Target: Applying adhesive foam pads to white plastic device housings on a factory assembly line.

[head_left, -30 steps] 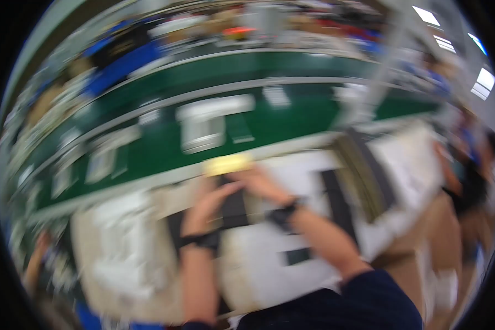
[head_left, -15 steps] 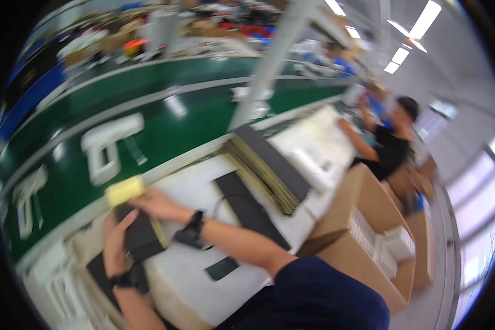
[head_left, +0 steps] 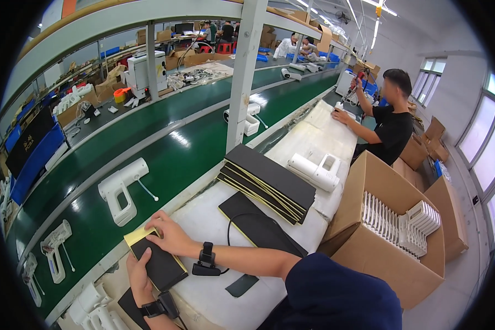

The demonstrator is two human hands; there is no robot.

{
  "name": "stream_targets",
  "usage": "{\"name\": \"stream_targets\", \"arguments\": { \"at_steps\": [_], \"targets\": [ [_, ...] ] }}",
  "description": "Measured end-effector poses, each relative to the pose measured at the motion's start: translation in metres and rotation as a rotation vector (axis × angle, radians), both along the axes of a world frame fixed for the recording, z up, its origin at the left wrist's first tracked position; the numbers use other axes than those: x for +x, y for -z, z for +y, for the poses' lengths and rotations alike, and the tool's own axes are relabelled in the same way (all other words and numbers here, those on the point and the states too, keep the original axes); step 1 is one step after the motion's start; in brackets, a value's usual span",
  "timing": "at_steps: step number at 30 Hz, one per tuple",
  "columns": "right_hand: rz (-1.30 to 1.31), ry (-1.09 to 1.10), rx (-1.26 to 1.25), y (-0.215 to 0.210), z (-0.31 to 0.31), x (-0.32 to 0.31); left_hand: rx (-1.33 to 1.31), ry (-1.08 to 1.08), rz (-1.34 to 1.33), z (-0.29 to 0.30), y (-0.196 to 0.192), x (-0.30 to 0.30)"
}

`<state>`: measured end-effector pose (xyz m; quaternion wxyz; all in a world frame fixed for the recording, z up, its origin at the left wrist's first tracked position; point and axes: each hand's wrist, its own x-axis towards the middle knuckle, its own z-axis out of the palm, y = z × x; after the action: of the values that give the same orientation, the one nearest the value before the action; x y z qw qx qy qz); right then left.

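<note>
My left hand (head_left: 138,273) grips the near edge of a black foam pad (head_left: 160,264) that lies on the white padded bench (head_left: 214,220). My right hand (head_left: 170,235) presses on the pad's far end, fingers at the yellow backing sheet (head_left: 136,235) that shows at its corner. Both wrists wear black bands. A stack of similar black pads with yellow edges (head_left: 269,181) lies further along the bench, and a single black sheet (head_left: 258,228) lies flat between the stack and my right arm.
A green conveyor belt (head_left: 165,159) carries white gun-shaped housings (head_left: 121,190). A white housing (head_left: 315,169) rests on the bench. An open cardboard box (head_left: 390,231) of white parts stands on my right. Another person in black (head_left: 388,124) works further down the line.
The view has swung right and settled from blur. My hands stay on the black pad, now at the lower left of the picture; the yellow backing shows at its far corner.
</note>
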<state>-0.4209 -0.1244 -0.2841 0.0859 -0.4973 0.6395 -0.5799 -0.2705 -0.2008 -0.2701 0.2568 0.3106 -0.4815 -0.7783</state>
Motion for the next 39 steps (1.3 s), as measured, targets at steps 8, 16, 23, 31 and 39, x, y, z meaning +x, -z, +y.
{"name": "stream_targets", "arguments": {
  "at_steps": [8,16,23,31,39],
  "targets": [
    [0.333,-0.106,0.043,-0.04,0.01,0.001,0.05,-0.026,0.085,-0.006,-0.024,0.003],
    [0.021,-0.204,0.003,-0.109,0.036,-0.011,0.308,0.007,0.28,0.02,-0.077,0.018],
    [-0.148,-0.31,0.001,-0.072,0.02,-0.023,0.426,0.019,0.194,0.019,-0.077,0.015],
    [0.167,-0.201,0.235,-0.012,0.004,-0.025,0.241,0.098,0.069,-0.004,-0.012,0.008],
    [-0.428,-0.59,0.408,-0.046,0.014,-0.051,-0.022,0.125,0.19,0.011,-0.053,0.014]
  ]
}}
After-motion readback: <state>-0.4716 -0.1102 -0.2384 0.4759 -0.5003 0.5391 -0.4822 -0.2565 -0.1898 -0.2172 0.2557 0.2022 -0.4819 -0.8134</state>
